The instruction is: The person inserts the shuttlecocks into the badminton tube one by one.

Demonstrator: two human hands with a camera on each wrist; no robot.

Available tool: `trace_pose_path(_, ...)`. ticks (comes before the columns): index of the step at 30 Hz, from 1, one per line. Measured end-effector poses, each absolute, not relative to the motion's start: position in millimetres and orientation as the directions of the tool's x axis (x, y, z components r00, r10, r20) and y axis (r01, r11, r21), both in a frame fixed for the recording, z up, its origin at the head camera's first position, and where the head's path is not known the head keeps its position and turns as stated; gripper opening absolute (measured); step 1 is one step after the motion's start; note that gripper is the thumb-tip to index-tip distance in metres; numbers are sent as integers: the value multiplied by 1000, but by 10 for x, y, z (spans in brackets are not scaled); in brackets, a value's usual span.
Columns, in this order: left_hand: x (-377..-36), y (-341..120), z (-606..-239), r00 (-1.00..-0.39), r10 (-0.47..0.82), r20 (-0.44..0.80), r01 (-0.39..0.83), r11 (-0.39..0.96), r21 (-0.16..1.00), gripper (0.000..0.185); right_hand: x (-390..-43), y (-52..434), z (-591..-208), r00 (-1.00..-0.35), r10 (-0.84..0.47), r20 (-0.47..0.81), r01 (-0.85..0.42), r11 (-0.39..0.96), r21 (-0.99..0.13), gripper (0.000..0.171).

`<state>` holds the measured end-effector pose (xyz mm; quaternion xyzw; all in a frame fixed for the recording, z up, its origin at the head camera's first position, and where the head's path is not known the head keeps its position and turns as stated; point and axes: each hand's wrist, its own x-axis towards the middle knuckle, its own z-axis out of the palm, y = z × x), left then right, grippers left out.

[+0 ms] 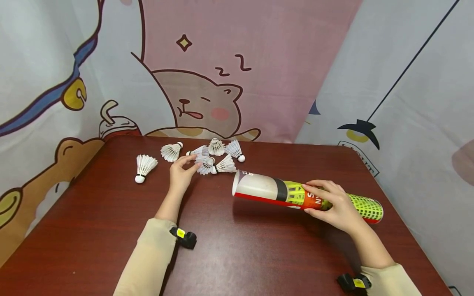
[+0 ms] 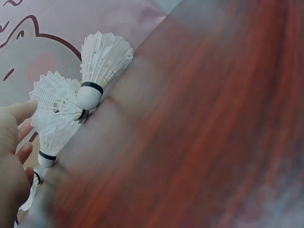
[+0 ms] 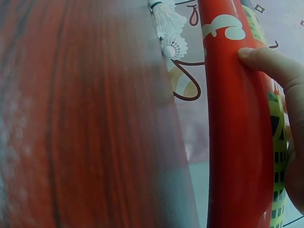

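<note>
While the right hand (image 1: 333,203) grips the tube (image 1: 261,186), its long axis crosswise over the bench (image 1: 222,255), the left hand (image 1: 180,176), nearer the shuttlecocks, pinches one shuttlecock (image 1: 205,166) beyond the tube's left end.

Smooth, glossy tube (image 1: 259,187); plastic-looking mesh shuttlecock (image 2: 47,97); shiny, wood-grained tabletop (image 1: 222,259); matt cloth backdrop (image 1: 281,61)

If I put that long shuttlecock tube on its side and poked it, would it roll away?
Probably: the shuttlecock tube looks round all along, so it may roll sideways. It seems stiff, since it looks straight with the right hand gripping only part of it. Its smooth, shiny red side could feel slippery.
</note>
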<state>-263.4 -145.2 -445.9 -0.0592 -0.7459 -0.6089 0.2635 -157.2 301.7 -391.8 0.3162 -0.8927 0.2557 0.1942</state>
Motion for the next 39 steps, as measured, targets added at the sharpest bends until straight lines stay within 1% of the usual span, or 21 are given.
trace_pose_path(9, -2672, -1472, -4508, -871, -264, 413, 329, 310, 892, 26, -1568, 3012, -3917, -718, -463, 520, -668, 668, -328, 73)
trace_pose_path(18, -2675, -1489, -4511, -881, -294, 369, 245, 385, 890, 16, -1579, 3025, -3932, -723, -462, 513, -664, 671, -332, 74)
trace_pose_path(28, -2677, -1506, -4516, -873, -302, 382, 234, 428, 873, 10, -1585, 3026, -3938, -725, -467, 506, -663, 671, -332, 74)
trace_pose_path(39, -2658, -1482, -4472, -867, -309, 392, 254, 402, 879, 10, -1582, 3017, -3925, -726, -467, 505, -662, 674, -327, 73)
